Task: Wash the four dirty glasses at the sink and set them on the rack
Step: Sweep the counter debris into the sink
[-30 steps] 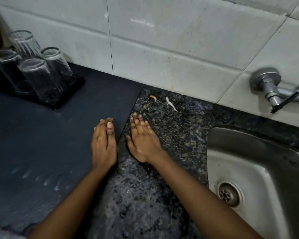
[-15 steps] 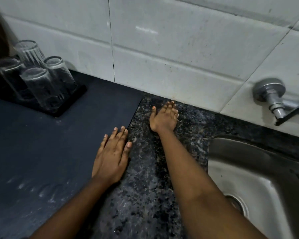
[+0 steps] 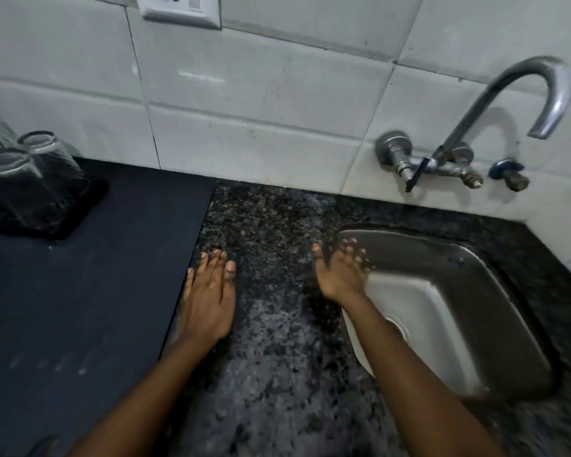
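Right hand [image 3: 338, 275], fingers spread, has swept from backsplash to sink [image 3: 449, 258] rim at 3 o'clock; left hand [image 3: 208, 298] flat; glasses [image 3: 33, 183] racked at 10 o'clock, task looks done

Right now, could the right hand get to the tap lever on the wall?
Probably yes. The right hand is open and holds nothing, hovering over the near left corner of the sink. Only the open basin and bare counter lie between it and the dark tap lever; nothing blocks the way.
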